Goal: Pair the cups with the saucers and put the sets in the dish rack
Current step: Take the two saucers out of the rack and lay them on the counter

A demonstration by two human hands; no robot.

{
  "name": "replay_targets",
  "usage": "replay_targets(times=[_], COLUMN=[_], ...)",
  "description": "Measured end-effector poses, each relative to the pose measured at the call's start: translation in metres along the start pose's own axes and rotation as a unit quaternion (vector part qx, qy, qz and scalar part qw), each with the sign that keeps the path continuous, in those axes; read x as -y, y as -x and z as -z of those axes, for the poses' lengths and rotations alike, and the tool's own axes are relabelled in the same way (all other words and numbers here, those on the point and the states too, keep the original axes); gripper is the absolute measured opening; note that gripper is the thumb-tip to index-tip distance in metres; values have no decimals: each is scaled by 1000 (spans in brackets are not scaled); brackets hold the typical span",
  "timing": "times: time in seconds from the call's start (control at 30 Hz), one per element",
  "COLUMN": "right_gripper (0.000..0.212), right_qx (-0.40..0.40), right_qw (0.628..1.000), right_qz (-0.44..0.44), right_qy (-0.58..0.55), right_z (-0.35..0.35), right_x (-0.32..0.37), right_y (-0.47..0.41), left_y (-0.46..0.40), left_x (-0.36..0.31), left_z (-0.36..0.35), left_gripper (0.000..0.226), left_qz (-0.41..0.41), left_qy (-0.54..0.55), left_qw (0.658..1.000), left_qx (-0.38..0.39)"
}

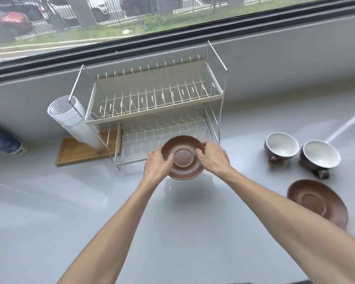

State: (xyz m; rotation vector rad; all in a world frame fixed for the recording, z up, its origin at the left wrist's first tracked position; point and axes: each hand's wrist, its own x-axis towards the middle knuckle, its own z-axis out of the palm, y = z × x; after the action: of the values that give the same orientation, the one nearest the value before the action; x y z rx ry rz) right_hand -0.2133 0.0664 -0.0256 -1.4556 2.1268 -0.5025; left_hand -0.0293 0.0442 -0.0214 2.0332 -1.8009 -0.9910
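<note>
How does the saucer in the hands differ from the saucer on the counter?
The held saucer is gripped by the left hand and right hand at the dish rack; the other saucer lies flat, untouched, near the cups. Both are brown, with a round centre well.

Two brown saucers (182, 157) (317, 201); two dark brown cups (281, 147) (319, 154), white inside; a silver and cream rack (152, 103); a pale grey desk (70, 201); a light wooden tray (70, 149)

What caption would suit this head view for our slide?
Both hands, left and right, hold a saucer before the rack; two cups wait.
</note>
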Motion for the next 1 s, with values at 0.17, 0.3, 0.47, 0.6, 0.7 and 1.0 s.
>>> replay_targets(times=[0.17,0.3,0.47,0.6,0.7,1.0], right_gripper=[42,43,42,41,43,45], right_qx=[-6,-19,-34,-42,-47,-55], right_qw=[999,995,989,984,980,973], right_qz=[-54,-92,-141,-169,-187,-216], right_qy=[-6,-20,-28,-36,-39,-64], right_z=[8,18,33,42,45,46], right_x=[-44,-82,-128,-161,-180,-208], right_y=[22,39,54,62,66,72], left_y=[17,27,32,37,40,38], left_x=[-18,-36,-56,-76,-88,-101], left_z=[-30,-60,-103,-132,-149,-178], left_gripper=[66,65,65,66,72,75], left_qz=[-29,-50,-72,-82,-79,-89], left_qy=[-12,-22,-26,-37,-37,-56], left_qw=[999,996,991,987,986,980], left_qx=[29,64,107,131,143,168])
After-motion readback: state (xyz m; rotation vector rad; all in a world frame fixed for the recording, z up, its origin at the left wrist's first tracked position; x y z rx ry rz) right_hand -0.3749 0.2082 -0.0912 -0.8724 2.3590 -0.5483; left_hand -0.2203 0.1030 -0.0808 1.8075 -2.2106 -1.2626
